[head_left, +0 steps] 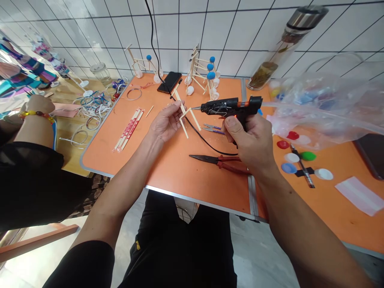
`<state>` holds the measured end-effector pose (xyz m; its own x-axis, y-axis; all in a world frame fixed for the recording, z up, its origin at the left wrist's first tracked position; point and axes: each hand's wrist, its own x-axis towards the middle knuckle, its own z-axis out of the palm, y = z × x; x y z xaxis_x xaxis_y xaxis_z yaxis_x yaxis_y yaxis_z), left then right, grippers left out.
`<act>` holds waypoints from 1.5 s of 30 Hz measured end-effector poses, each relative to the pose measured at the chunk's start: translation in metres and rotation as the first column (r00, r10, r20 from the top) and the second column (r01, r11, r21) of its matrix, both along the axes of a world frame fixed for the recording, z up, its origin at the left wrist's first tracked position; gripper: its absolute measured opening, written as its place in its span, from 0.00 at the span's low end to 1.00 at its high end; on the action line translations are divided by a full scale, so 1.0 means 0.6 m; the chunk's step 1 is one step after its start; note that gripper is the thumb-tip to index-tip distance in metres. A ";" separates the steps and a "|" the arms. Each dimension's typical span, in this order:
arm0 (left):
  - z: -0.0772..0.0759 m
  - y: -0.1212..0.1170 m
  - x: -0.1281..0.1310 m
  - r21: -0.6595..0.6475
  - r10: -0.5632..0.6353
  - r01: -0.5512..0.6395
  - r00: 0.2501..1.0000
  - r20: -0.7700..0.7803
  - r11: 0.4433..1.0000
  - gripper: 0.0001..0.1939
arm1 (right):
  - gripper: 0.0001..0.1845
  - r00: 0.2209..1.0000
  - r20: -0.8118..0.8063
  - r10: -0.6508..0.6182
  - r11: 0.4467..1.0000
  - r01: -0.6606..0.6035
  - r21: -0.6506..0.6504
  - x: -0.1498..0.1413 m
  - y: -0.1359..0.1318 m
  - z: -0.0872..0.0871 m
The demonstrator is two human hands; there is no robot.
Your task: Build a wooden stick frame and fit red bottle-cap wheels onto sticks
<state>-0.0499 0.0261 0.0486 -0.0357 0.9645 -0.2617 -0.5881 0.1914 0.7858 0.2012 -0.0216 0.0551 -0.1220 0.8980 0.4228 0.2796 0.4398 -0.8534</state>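
Observation:
My left hand (168, 122) pinches a small frame of wooden sticks (195, 119) above the orange table (168, 170). Gripped by its handle in my right hand (250, 138) is a black glue gun (220, 106). Its metal nozzle points left and meets, or nearly meets, a corner of the stick frame. Below the gun lie long-nose pliers (214, 159) with red handles, partly behind my right hand, and small snips (213, 128). A black cord (204, 138) loops under the frame. Paper-wrapped chopsticks (129, 129) lie left of my left hand.
Stick bicycle models (201, 70) with blue balls stand by the tiled wall, near a phone (169, 82). A tall tea bottle (279, 52), a plastic bag (333, 104) and coloured bottle caps (307, 156) occupy the right side. At left, a co-worker's arm (39, 120) rests by tangled cords (96, 106).

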 end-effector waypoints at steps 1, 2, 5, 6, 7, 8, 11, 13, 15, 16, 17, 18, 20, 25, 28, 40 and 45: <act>-0.001 0.000 0.000 0.000 0.001 -0.001 1.000 -0.004 1.000 0.10 | 0.32 1.000 -0.002 0.001 1.000 -0.001 0.002 0.000 0.000 0.000; -0.002 0.001 -0.001 0.001 -0.001 0.001 1.000 -0.004 1.000 0.09 | 0.32 1.000 -0.005 0.001 1.000 -0.001 0.005 0.000 0.000 0.001; -0.004 0.001 -0.002 0.011 -0.011 0.011 1.000 0.012 1.000 0.09 | 0.34 1.000 -0.018 0.005 1.000 -0.005 -0.004 -0.002 0.000 0.003; -0.004 0.001 -0.002 0.013 -0.016 0.015 1.000 0.021 1.000 0.09 | 0.35 1.000 -0.025 0.008 1.000 -0.008 -0.014 -0.003 0.000 0.004; -0.004 0.001 -0.003 0.015 -0.019 0.019 0.999 0.030 1.000 0.09 | 0.35 0.999 -0.035 0.011 1.000 -0.012 -0.024 -0.003 0.000 0.004; -0.004 0.001 -0.003 0.015 -0.022 0.022 0.999 0.040 1.000 0.10 | 0.35 0.999 -0.046 0.016 0.999 -0.017 -0.036 -0.003 0.000 0.004; -0.004 0.001 -0.003 0.016 -0.029 0.028 0.997 0.068 0.999 0.09 | 0.36 0.997 -0.073 0.023 0.998 -0.028 -0.065 -0.002 0.001 0.005; -0.004 0.001 -0.003 0.016 -0.033 0.031 0.996 0.086 0.999 0.09 | 0.36 0.997 -0.076 0.026 0.996 -0.032 -0.083 -0.001 0.002 0.005; -0.003 0.001 -0.003 0.008 -0.033 0.033 0.995 0.098 0.999 0.10 | 0.35 0.996 -0.083 0.028 0.995 -0.036 -0.093 -0.001 0.003 0.004; -0.003 0.001 -0.003 0.002 -0.033 0.033 0.994 0.101 0.999 0.11 | 0.34 0.995 -0.091 0.030 0.995 -0.038 -0.095 -0.001 0.004 0.003; -0.003 0.001 -0.003 -0.004 -0.032 0.033 0.994 0.104 0.999 0.12 | 0.34 0.994 -0.104 0.029 0.995 -0.039 -0.093 -0.001 0.004 0.002; -0.003 0.002 -0.003 -0.010 -0.032 0.034 0.994 0.105 0.999 0.12 | 0.33 0.992 -0.119 0.028 0.996 -0.038 -0.085 -0.002 0.005 0.000; -0.004 0.003 -0.003 -0.017 -0.029 0.031 0.993 0.112 0.999 0.13 | 0.31 0.988 -0.153 0.023 0.997 -0.033 -0.065 -0.002 0.006 -0.004; -0.004 0.006 -0.004 -0.036 -0.019 0.024 0.990 0.143 0.999 0.12 | 0.26 0.974 -0.227 0.023 1.000 -0.022 0.007 0.000 0.012 -0.014; -0.003 0.006 -0.005 -0.047 -0.027 0.036 0.985 0.171 0.998 0.15 | 0.26 0.969 -0.245 0.021 0.999 -0.014 0.029 0.002 0.015 -0.017; -0.005 0.002 -0.001 -0.039 -0.090 0.100 0.974 0.207 0.994 0.16 | 0.32 0.976 -0.218 0.022 0.999 -0.027 -0.020 -0.012 0.003 -0.006; -0.008 0.002 0.001 -0.027 -0.105 0.113 0.973 0.205 0.993 0.15 | 0.34 0.983 -0.182 0.008 0.999 -0.015 -0.037 -0.014 0.001 -0.006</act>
<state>-0.0491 0.0271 0.0440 0.1264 0.9488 -0.2895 -0.7083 0.2907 0.6433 0.1931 -0.0211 0.0514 -0.0566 0.9129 0.4043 0.1139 0.4082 -0.9058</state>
